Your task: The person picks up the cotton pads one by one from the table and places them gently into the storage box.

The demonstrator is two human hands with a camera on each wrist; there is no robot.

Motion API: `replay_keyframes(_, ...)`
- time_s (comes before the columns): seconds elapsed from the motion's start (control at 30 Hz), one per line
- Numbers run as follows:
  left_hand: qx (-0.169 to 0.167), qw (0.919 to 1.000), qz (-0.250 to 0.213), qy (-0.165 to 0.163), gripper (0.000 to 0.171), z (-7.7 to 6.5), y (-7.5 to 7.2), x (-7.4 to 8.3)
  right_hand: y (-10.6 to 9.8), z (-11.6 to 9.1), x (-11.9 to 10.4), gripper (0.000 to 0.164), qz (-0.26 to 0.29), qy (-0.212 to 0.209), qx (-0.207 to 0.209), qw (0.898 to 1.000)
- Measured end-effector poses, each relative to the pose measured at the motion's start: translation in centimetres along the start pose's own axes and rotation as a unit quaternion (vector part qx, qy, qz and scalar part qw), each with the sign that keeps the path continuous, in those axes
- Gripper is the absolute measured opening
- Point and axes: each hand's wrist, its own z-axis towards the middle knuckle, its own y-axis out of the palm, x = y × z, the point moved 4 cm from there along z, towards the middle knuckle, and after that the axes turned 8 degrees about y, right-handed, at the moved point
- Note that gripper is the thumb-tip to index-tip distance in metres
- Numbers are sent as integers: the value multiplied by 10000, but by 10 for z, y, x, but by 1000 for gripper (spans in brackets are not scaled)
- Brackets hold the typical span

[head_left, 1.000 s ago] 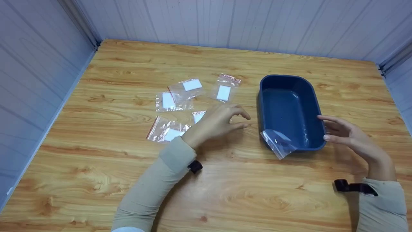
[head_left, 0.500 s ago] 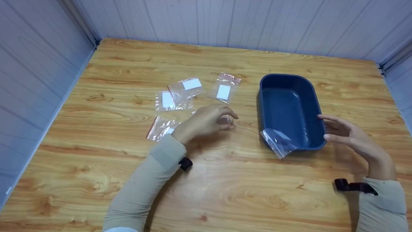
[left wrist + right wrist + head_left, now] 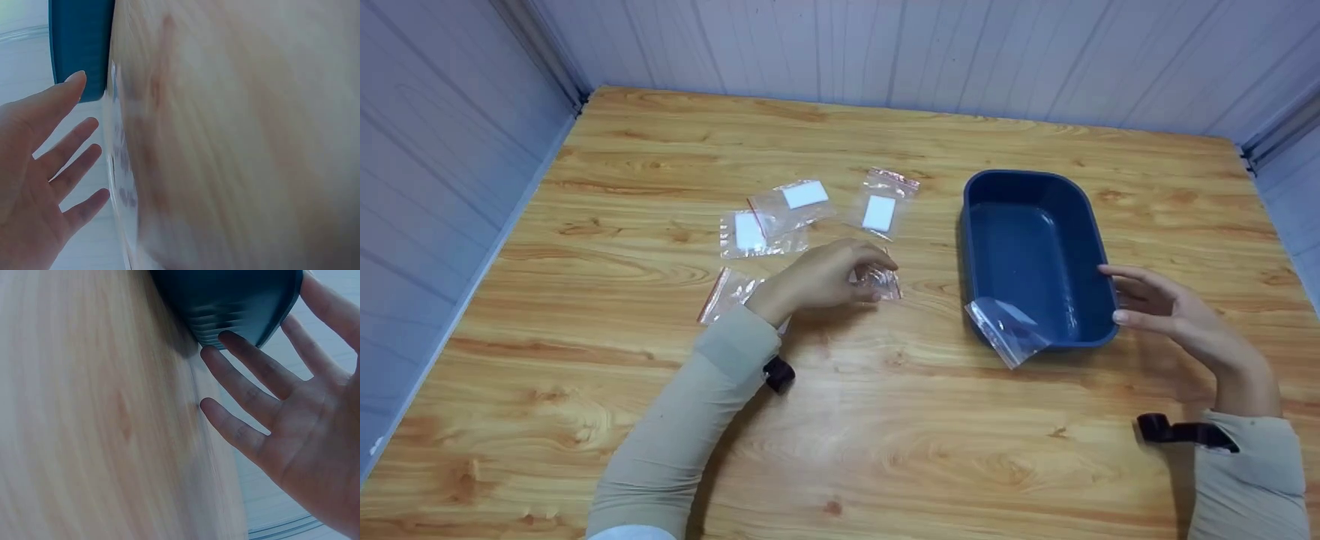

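In the head view my left hand (image 3: 829, 279) is over a small clear zip bag (image 3: 881, 281), covering most of it. Its fingers are spread and hold nothing in the left wrist view, with the bag (image 3: 125, 169) on the table beyond them. My right hand (image 3: 1177, 319) rests its fingertips at the right rim of a dark blue plastic bin (image 3: 1027, 255); the fingers lie loose and spread in the right wrist view. Another clear zip bag (image 3: 1011, 337) hangs over the bin's near left corner.
Several zip bags with white inserts lie left of the bin: an upper right bag (image 3: 879, 214), a middle bag (image 3: 802, 196), a left bag (image 3: 750, 231) and a lower bag (image 3: 727, 292) partly under my left wrist. Pale panel walls (image 3: 840, 52) border the wooden table (image 3: 945, 450).
My left hand has moved left, away from the bin, and come down over the bag near the middle. The right hand and the bin stay in place.
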Motion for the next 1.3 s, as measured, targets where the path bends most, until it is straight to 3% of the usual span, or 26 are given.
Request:
replay_keyframes(0.37, -468, 9984, 302, 93, 56, 1, 3, -7, -1, 0, 0, 59, -298, 74, 182, 9994)
replay_keyframes(0.87, -323, 9982, 499, 0, 51, -1, 2, -8, 0, 1, 0, 59, -43, -9, -12, 10000)
replay_keyframes(1.1, -188, 9989, 438, -16, 41, -1, 2, -8, 0, 1, 0, 60, -163, 52, 84, 9998)
replay_keyframes(1.3, -167, 9993, 295, -176, 47, -1, 2, -9, -1, 0, 1, 59, -163, 42, 84, 9998)
